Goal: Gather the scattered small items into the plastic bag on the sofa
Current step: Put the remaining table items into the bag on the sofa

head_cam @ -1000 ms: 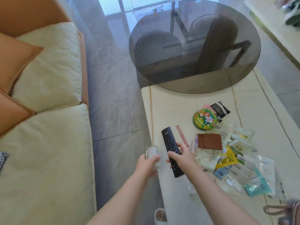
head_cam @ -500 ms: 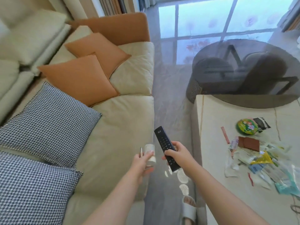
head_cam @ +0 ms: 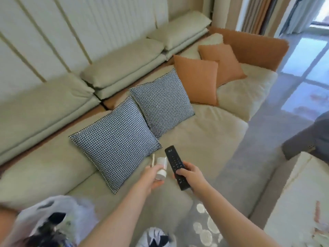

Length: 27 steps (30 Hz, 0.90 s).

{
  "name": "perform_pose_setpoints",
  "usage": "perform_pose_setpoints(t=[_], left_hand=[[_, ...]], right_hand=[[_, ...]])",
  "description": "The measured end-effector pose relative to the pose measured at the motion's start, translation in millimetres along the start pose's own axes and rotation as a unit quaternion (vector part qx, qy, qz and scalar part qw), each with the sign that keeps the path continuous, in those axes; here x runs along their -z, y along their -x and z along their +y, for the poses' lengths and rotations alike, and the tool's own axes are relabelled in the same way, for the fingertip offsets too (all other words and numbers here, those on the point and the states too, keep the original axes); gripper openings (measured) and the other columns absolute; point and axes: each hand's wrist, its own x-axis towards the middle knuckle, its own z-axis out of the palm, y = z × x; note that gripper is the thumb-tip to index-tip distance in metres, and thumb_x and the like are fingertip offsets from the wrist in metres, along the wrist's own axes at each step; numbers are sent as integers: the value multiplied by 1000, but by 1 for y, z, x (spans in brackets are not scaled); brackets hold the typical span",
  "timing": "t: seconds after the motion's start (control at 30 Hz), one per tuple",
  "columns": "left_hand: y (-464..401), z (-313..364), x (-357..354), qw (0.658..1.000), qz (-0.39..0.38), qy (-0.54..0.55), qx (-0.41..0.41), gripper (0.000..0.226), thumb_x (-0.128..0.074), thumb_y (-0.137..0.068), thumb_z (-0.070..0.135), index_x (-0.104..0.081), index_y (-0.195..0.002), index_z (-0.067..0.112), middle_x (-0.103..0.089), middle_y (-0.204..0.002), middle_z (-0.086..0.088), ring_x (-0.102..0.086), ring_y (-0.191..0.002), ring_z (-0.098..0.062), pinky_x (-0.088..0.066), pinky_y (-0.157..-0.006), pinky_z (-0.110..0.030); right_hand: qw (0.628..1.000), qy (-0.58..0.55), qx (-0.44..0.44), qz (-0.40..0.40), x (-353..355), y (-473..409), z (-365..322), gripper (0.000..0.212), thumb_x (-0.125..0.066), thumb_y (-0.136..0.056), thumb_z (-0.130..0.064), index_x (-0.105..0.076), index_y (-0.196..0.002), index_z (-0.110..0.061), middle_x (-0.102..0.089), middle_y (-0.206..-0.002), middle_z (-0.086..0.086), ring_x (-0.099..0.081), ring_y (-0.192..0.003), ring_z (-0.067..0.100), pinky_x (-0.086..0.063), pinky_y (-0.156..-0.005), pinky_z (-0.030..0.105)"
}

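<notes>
Appearing lower left since earlier: plastic bag (head_cam: 48, 221).

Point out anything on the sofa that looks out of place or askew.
Nothing damaged or spilled. The plastic bag slumps crumpled at the sofa's near edge, and the nearer checked cushion lies flat and skewed on the seat.

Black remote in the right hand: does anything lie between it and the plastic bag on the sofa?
Nothing on the sofa blocks it. The black remote is above the cream seat cushion; the translucent plastic bag lies lower left, mouth open. Only the person's own left hand, holding a small white bottle, crosses that line.
</notes>
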Motion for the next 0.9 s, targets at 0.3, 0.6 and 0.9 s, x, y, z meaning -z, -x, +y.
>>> perform_pose_setpoints(t=[0.3,0.6,0.9], left_hand=[[64,-54,101,969,134,207,-5,24,-60,-89,15,-54,-111,6,-61,-89,-14,-59,-73,-21,-52,-59,-32],[93,-118,203,911,199,362,5,40,-63,-87,19,-51,-124,7,-59,-110,-20,-59,-102,-33,-55,-69,-40],[60,-169,342,901,220,369,64,42,-61,-90,21,-52,-127,5,-57,-125,-22,-59,-104,-37,-53,-83,-43]], right_hand=[[989,77,-38,-121,-91,20,20,26,-62,-86,-3,-49,-108,-6,-67,-94,17,-70,-69,23,-55,-51,32],[962,165,-61,-209,-191,38,57,24,-60,-85,0,-53,-108,-7,-67,-95,17,-71,-71,22,-57,-60,36],[940,206,-145,-230,-326,40,122,14,-52,-89,-1,-57,-102,-1,-66,-84,18,-68,-69,25,-54,-52,30]])
